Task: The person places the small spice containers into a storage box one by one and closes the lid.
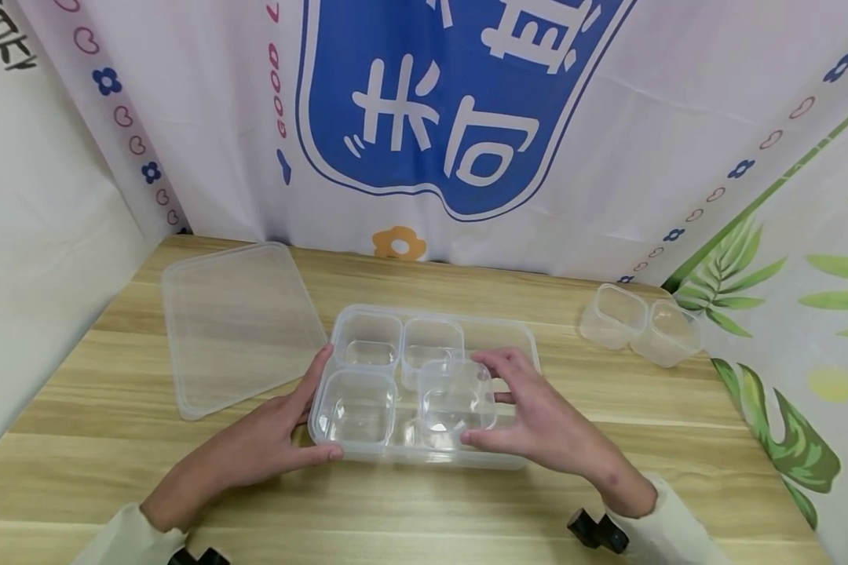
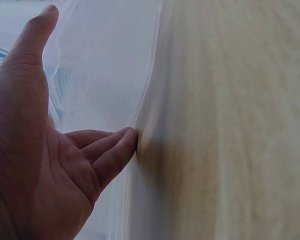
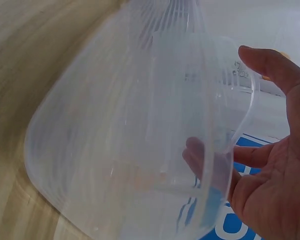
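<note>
A large clear plastic box stands on the table with small square clear tubs inside it. Two tubs fill its left end, a front-left tub and a back-left tub; another tub sits at the back middle. My left hand grips the box's left end, thumb at the front rim and fingers along the side wall. Between thumb and fingers my right hand holds a small square tub, tilted, over the front middle of the box. In the right wrist view that tub shows behind the box wall.
A flat translucent lid lies at the left of the wooden table. Two more small tubs stand side by side at the back right. Behind the table hangs a printed cloth, with a leaf-patterned one at the right.
</note>
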A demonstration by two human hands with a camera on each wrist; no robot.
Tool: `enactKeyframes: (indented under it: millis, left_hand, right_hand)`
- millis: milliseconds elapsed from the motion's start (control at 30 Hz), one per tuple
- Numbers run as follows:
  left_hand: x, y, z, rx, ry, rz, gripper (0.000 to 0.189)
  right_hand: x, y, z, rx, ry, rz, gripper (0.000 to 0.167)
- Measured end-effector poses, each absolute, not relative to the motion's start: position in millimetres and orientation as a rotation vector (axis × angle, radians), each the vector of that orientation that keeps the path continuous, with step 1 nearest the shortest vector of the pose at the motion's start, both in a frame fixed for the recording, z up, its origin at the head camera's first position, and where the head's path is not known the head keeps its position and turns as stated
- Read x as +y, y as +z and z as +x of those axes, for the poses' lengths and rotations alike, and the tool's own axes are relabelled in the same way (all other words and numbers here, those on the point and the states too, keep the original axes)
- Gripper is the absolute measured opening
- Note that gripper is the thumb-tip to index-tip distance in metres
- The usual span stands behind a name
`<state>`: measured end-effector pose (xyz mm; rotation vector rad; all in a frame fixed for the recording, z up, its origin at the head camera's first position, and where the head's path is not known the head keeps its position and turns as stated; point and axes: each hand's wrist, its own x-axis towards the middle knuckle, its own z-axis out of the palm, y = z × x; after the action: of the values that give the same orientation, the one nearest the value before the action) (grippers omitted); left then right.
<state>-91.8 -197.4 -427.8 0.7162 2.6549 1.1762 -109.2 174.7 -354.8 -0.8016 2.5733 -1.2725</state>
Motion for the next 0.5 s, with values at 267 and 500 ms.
enactKeyframes:
  millis: [267, 500]
  left_hand:
    - [-197.0, -427.9, -92.1, 2.656, 1.171, 0.714, 0.121]
    - [-197.7, -428.5, -92.1, 2.651, 1.173, 0.712, 0.121]
  right_hand:
    - [170.6, -361.7, -108.8, 2.550, -1.239, -0.765, 0.095]
    - [168.2, -366.9, -108.7, 2.555, -1.222, -0.780, 0.095]
